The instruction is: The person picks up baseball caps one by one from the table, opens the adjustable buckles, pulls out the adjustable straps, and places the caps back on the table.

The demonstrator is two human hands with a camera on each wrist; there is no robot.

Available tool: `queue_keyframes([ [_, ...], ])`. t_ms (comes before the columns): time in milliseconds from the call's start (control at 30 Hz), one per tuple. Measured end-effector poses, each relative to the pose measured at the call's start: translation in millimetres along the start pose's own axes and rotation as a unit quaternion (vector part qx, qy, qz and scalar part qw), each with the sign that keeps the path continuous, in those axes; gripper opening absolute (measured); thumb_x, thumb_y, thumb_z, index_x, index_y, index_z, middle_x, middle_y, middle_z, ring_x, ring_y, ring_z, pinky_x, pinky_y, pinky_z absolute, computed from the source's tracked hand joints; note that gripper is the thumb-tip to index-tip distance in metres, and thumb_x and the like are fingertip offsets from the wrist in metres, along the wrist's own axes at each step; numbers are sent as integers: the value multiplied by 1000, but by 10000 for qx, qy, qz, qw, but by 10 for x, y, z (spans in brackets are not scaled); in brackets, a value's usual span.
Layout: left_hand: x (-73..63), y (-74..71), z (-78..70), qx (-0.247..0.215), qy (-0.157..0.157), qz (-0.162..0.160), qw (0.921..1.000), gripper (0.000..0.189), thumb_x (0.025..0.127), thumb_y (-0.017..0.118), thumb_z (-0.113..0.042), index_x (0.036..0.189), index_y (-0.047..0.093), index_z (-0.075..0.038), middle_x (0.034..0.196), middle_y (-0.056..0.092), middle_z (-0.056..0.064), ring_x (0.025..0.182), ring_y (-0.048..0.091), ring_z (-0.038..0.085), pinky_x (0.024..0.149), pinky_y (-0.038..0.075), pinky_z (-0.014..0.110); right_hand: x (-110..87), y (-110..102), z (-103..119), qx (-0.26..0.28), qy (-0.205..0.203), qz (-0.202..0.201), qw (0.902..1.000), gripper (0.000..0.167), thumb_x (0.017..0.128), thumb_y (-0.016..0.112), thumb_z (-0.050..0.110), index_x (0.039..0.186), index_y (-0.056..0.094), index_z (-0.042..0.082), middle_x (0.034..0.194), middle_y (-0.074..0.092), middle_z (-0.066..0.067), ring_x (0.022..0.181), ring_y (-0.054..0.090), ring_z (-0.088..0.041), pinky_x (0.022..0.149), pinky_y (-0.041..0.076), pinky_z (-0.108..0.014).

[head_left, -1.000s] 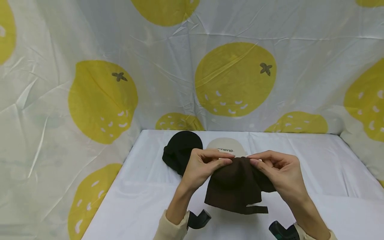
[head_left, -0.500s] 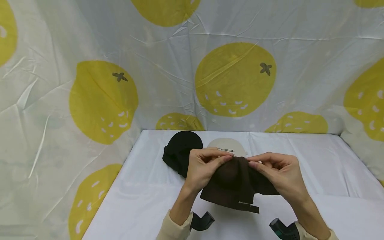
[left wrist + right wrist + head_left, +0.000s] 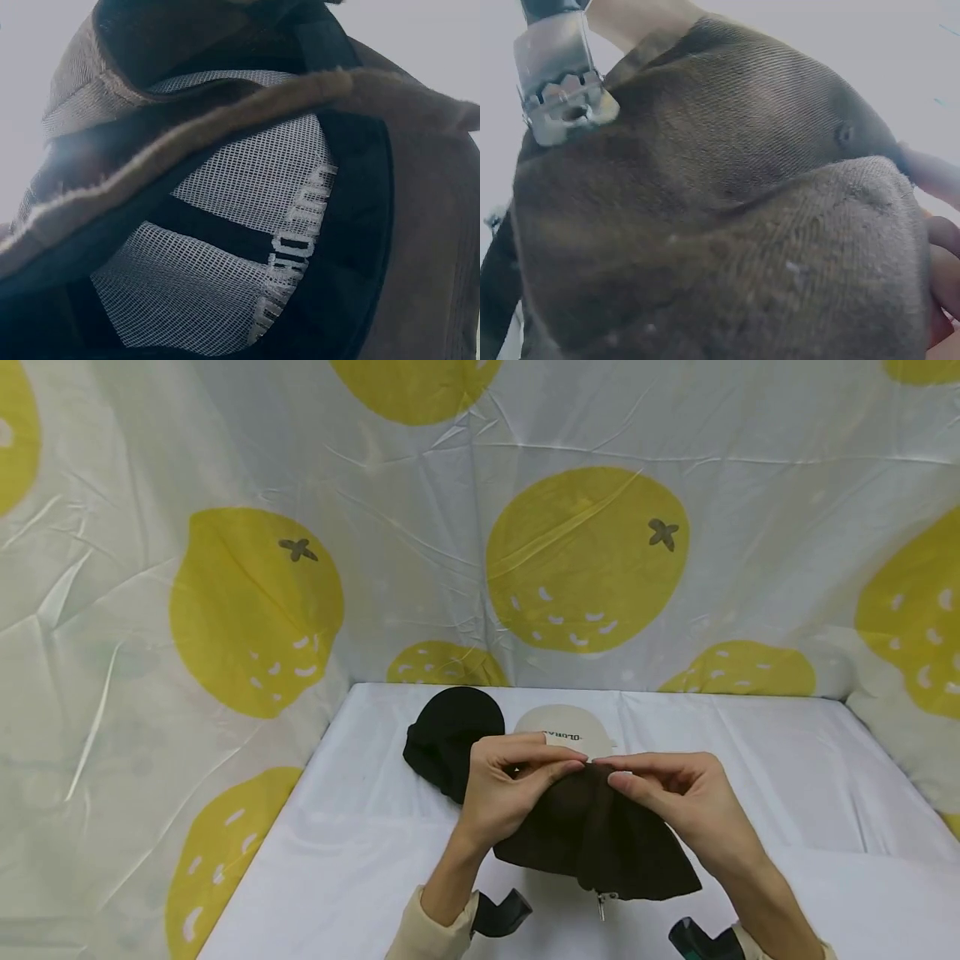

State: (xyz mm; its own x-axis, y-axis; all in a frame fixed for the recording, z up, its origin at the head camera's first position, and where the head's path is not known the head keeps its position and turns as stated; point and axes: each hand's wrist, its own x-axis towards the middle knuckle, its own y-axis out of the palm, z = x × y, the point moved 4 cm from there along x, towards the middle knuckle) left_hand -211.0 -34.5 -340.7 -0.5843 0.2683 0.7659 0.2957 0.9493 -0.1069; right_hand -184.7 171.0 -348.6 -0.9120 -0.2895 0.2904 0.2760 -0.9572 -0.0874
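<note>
A dark brown cap (image 3: 581, 831) hangs above the table, its cloth gathered along the top. My left hand (image 3: 501, 785) pinches that top at the left, thumb against the fingers. Close beside it my right hand (image 3: 693, 797) pinches the cloth from the right. A metal clasp (image 3: 604, 897) dangles under the cap's lower edge; the right wrist view shows a metal buckle (image 3: 568, 109) against brown twill. In the left wrist view the cap's inside shows white mesh lining (image 3: 251, 184) and pale raised letters. Fingertips (image 3: 939, 176) touch the cloth at the right wrist view's edge.
Behind the hands, a black cap (image 3: 456, 735) lies at the left and an off-white lettered cap (image 3: 570, 722) beside it, partly covered by my left hand. A white cloth covers the table (image 3: 787, 777). Lemon-printed curtains (image 3: 420, 568) close off the back and sides.
The brown cap has turned: its strap end, seen hanging at the bottom earlier, is out of sight and a metal clasp hangs there now. My right hand has shifted slightly left.
</note>
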Motion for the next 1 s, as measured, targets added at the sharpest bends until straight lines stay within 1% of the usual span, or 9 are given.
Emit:
queue_keyframes([
  [33,2,2,-7,8,45,0,10000,6,84,80,9,89,79,9,55,55,2,50,34,8,49,31,22,1,6,2,11,45,-19,10000,21,97,68,-2,116,75,-7,109,81,0,102,74,-7,84,59,-23],
  [100,6,4,-21,27,142,6,9999,6,83,80,9,89,79,9,54,52,0,51,33,6,49,30,22,2,16,4,52,52,-107,9999,19,96,69,-2,113,76,-7,106,81,-1,98,73,-6,82,59,-22],
  [200,13,7,-35,73,283,6,9996,6,83,80,9,89,80,8,53,49,-2,52,32,4,50,29,21,5,32,8,214,-120,-201,9995,17,95,69,-5,110,77,-7,103,81,-2,94,73,-7,79,59,-21],
  [333,20,8,-56,132,412,-29,9991,6,83,81,8,89,80,7,52,45,-3,53,31,2,50,29,21,4,56,-2,547,-484,-244,9970,21,95,64,-12,111,77,-7,105,81,-7,97,76,-13,81,60,-23],
  [467,31,12,-77,144,440,-43,9989,6,83,81,9,89,80,7,52,45,-3,53,31,2,49,29,21,-3,67,28,539,-698,-418,9952,19,94,64,-14,109,76,-11,103,81,-5,96,77,-14,82,61,-24],
  [600,42,29,-76,70,271,-22,9996,7,83,80,9,90,80,8,53,49,-1,52,32,4,50,29,21,-15,51,77,218,-764,-601,9950,16,91,67,-14,106,73,-18,100,82,-1,95,77,-13,81,61,-23],
  [767,26,74,-37,19,-77,44,10000,8,85,80,5,92,80,8,56,56,2,53,36,6,50,31,21,-50,-15,108,-208,-684,-789,9943,15,89,72,-12,103,74,-18,97,82,5,88,76,-7,75,60,-20],
  [867,11,104,1,10,-311,85,9995,9,86,81,1,94,81,6,62,63,5,54,36,6,50,31,21,-65,-67,118,-325,-761,-828,9931,15,88,73,-13,102,75,-17,96,82,6,82,73,-3,69,58,-17],
  [1000,23,173,49,-256,-666,177,9973,12,88,80,-2,97,81,6,70,70,12,53,34,5,48,28,21,-87,-162,116,-399,-852,-825,9921,16,86,71,-17,102,75,-17,96,82,6,79,71,-1,68,56,-15],
])
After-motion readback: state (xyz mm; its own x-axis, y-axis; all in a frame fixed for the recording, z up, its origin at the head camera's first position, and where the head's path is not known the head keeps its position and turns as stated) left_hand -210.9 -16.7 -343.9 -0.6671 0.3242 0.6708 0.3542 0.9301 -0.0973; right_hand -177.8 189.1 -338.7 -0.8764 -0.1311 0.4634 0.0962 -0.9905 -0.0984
